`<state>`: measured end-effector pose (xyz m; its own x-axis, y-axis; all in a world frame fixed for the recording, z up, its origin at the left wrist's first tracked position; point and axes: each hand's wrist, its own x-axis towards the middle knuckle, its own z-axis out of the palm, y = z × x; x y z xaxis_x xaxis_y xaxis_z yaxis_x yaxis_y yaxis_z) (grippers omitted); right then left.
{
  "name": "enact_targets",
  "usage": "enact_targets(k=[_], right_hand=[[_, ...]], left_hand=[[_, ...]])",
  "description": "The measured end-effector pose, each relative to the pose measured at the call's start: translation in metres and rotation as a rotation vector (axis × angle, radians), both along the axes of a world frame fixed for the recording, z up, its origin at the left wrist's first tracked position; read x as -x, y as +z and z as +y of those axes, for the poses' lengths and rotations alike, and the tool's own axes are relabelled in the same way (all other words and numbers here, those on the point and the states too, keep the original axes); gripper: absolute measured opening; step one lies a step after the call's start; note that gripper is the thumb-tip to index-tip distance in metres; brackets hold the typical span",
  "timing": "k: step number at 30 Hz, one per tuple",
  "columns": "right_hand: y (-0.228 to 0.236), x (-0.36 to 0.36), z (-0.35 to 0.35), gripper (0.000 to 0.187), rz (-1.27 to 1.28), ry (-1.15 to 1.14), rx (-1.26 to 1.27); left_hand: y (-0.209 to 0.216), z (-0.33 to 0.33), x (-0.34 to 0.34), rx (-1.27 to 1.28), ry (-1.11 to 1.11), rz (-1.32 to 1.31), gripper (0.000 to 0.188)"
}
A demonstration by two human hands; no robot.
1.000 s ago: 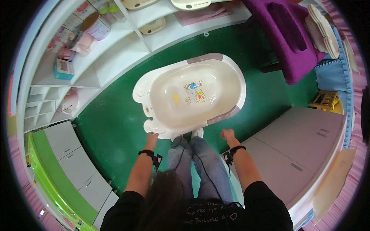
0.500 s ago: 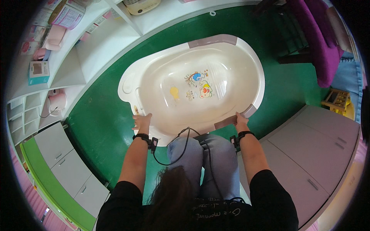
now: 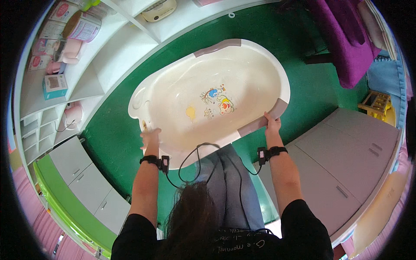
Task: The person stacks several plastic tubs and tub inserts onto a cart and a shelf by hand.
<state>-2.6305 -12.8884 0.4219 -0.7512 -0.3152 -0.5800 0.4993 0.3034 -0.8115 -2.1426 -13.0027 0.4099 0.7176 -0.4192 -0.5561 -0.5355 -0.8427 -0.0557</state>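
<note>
A large cream baby bathtub [image 3: 173, 147] with greyish-mauve grip panels spans the middle of the view in front of me. Cartoon animal pictures and a yellow patch decorate its inside floor. My left hand [image 3: 150, 139] is closed on the near left rim, thumb on the inner side and fingers outside. At the near right, my right hand [image 3: 272, 123] grips the rim by the mauve panel [image 3: 253, 126], thumb over the top edge. Both wrists wear black straps with small devices and cables. The undersides of both grips are hidden.
White shelves [image 3: 125, 41] with cans and boxes curve along the left and back. Grey cabinets [image 3: 325, 160] stand at the right, others [image 3: 82, 173] at the left. A purple chair [image 3: 346, 52] and a wooden abacus-like toy [image 3: 376, 104] are at the far right. The floor [image 3: 104, 125] is green.
The bathtub has shifted slightly left and turned, its right end swinging farther away, with both hands still on its rim. My view has turned a little, and my legs show differently below it.
</note>
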Motion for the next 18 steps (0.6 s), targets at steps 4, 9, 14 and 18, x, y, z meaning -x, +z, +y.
enact_targets(k=[4, 9, 14, 18], right_hand=[[0.074, -0.023, 0.028, 0.039, -0.06, 0.073, 0.12], [0.197, -0.067, 0.046, 0.037, -0.125, 0.075, 0.237], [0.332, -0.079, 0.059, 0.035, -0.072, 0.08, 0.415], [0.453, -0.092, 0.057, 0.036, -0.03, 0.128, 0.559]], left_hand=[[0.068, 0.037, -0.037, 0.071, 0.057, 0.044, 0.092], [0.184, 0.073, -0.085, 0.263, 0.132, 0.085, 0.096], [0.322, 0.084, -0.092, 0.472, 0.107, 0.132, 0.099], [0.423, 0.105, -0.116, 0.813, 0.169, 0.293, 0.094]])
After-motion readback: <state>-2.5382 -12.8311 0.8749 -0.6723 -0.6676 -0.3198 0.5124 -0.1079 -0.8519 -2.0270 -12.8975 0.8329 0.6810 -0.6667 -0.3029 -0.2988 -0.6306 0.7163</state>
